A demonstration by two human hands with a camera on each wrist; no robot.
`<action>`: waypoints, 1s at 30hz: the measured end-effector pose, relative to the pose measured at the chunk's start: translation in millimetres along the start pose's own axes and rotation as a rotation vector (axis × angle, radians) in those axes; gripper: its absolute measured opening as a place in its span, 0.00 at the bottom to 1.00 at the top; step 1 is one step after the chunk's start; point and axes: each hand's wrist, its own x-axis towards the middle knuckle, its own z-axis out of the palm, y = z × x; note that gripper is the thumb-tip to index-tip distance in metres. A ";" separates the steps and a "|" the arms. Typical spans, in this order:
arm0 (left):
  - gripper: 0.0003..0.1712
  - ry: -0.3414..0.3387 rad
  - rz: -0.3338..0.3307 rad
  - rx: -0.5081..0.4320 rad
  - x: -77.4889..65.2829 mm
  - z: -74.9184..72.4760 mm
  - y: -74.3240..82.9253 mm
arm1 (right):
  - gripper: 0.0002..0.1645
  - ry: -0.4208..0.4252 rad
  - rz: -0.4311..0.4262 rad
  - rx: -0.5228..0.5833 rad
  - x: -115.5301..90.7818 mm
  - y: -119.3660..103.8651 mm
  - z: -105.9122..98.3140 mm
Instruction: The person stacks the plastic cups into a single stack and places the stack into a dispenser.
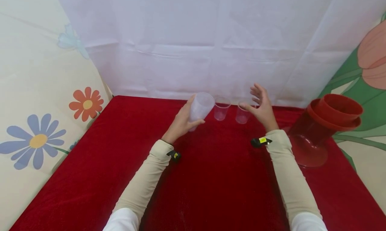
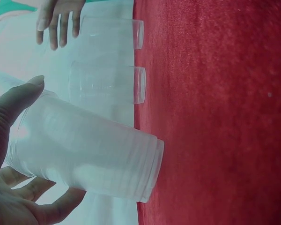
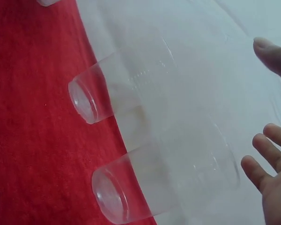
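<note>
In the head view my left hand (image 1: 180, 122) grips a stack of nested clear plastic cups (image 1: 199, 107), tilted with its mouth up and to the right. The left wrist view shows the layered bases of the stack (image 2: 93, 147), with thumb and fingers around its rim end. To the right of it, two single clear cups stand upright on the red cloth: a middle cup (image 1: 221, 113) and a right cup (image 1: 242, 116). My right hand (image 1: 263, 107) is raised beside the right cup (image 3: 164, 173), fingers spread and slightly bent, holding nothing.
A red cloth (image 1: 193, 177) covers the table. On its right side, beyond my right forearm, stands a large red cylindrical container (image 1: 319, 124) with a wide rim and a round base. A white sheet (image 1: 187, 40) hangs behind the cups, and flower-patterned cloth (image 1: 30, 73) hangs at the sides.
</note>
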 end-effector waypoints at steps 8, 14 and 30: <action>0.59 -0.009 -0.006 0.008 0.5 -0.3 1.6 | 0.51 0.057 -0.021 0.012 -1.1 10.4 0.1; 0.59 -0.008 -0.013 0.018 -0.1 0.9 1.1 | 0.50 0.074 -0.019 0.031 -0.4 15.7 1.1; 0.58 -0.008 0.005 0.008 1.6 1.6 1.7 | 0.52 0.040 0.031 -0.018 -0.7 43.1 -6.7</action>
